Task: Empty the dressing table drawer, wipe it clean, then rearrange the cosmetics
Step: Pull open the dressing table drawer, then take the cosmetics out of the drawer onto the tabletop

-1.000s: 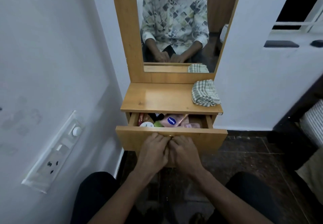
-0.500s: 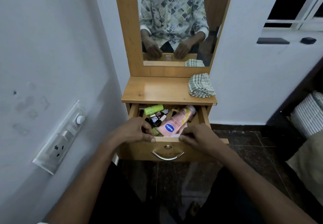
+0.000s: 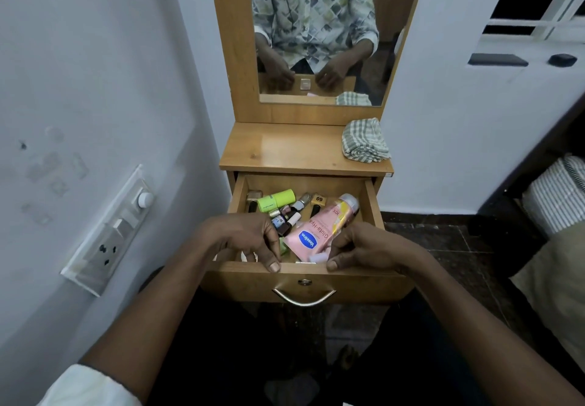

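The wooden drawer [image 3: 370, 198] of the dressing table stands pulled out. In it lie a pink Vaseline tube [image 3: 316, 231], a lime-green container [image 3: 276, 200] and several small bottles [image 3: 289, 215]. My left hand [image 3: 243, 236] holds the drawer's front edge [image 3: 240, 276], thumb on top and fingers curled inside beside the small bottles. My right hand [image 3: 364, 247] holds the same edge further right, its fingers against the tube's white cap end. A folded checked cloth [image 3: 364, 141] lies at the right of the tabletop [image 3: 285, 149].
A mirror [image 3: 316, 32] above the tabletop reflects a person's shirt and hands. A switchboard [image 3: 110, 231] sits on the left wall, close to the drawer. The metal drawer handle [image 3: 304, 298] hangs below my hands. Striped bedding [image 3: 557, 196] is at the right.
My hands left the handle, took the drawer's top edge and drew it further out. They have since slid closer together. More of the cosmetics shows.
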Demonstrator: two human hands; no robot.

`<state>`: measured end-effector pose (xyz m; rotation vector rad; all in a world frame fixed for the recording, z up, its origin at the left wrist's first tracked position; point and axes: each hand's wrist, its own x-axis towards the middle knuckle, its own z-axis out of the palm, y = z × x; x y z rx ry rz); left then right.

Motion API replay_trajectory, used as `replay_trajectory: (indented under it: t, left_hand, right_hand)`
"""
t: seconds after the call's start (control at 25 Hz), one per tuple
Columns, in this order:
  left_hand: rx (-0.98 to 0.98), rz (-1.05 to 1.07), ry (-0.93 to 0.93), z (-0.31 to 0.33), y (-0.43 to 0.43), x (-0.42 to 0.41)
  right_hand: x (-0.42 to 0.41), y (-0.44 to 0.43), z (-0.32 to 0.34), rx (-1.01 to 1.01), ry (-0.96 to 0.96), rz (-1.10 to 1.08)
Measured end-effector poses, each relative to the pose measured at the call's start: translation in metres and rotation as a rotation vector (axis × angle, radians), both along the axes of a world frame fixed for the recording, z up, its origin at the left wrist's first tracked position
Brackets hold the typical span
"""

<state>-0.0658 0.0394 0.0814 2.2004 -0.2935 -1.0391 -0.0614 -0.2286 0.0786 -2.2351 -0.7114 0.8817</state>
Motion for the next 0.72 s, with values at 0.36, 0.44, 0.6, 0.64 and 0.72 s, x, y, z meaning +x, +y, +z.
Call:
replay_trajectory:
  t: [0.36, 0.44, 0.6, 0.64, 0.72]
  left_hand:
    - [0.035, -0.035, 0.147, -0.004, -0.003, 0.003]
    - [0.052, -0.063, 0.172, -0.004, -0.004, 0.007]
    - [0.045, 0.006, 0.228, -0.004, -0.009, 0.014]
    - [0.024, 0.049, 0.202, -0.005, -0.01, 0.017]
    - [-0.042, 0.209, 0.02, -0.01, -0.014, 0.024]
  right_hand:
    - [0.012, 0.011, 0.006, -0.094, 0.242, 0.087]
    - [0.016, 0.011, 0.005, -0.092, 0.27, 0.125]
    - [0.041, 0.013, -0.003, -0.177, -0.392, 0.062]
    - [0.049, 0.013, -0.008, -0.262, -0.585, 0.074]
    - [0.061, 0.014, -0.022, -0.461, -0.702, 0.16]
